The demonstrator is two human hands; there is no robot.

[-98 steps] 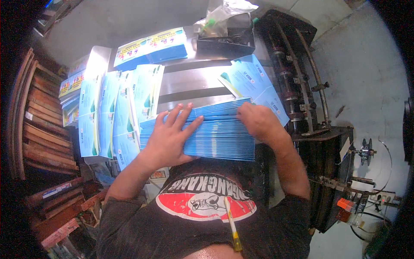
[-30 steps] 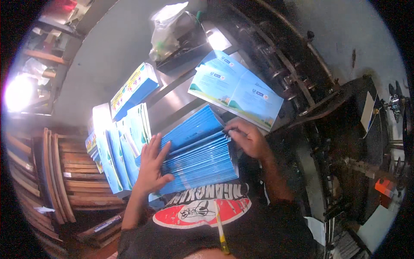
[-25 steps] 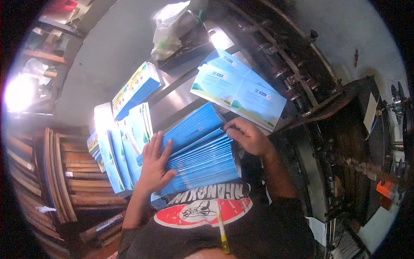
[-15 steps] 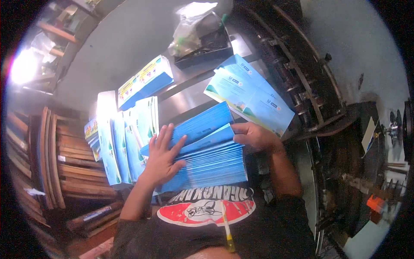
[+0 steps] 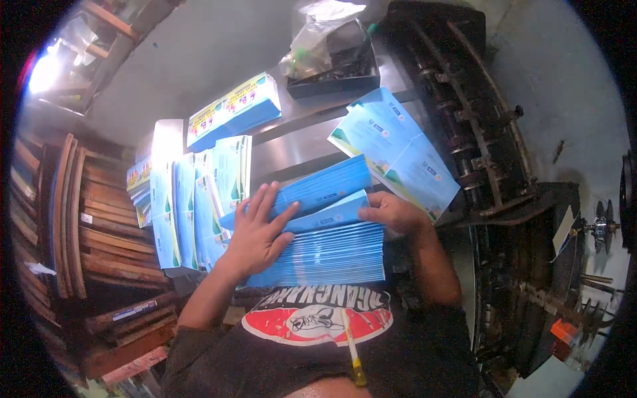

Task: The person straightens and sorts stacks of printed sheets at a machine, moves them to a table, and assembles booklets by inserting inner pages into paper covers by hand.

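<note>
A blue folded sheet lies across a row of folded blue sheets close to my body. My right hand pinches this sheet's right end between thumb and fingers. Spread flat, my left hand rests over the left part of the folded sheets, its palm pressing on them. Beyond the pinched sheet leans another bundle of folded blue sheets, its left end partly hidden by my left fingers.
More blue printed sheets stand in overlapping stacks at left. A yellow-and-blue stack lies farther back. Flat blue sheets fan out at right, beside dark machinery. A black box holds clear plastic. A brush hangs at my shirt.
The whole view has shifted slightly with my head. My left hand still lies flat on the sheets, and my right hand keeps its pinch on the folded sheet's end.
</note>
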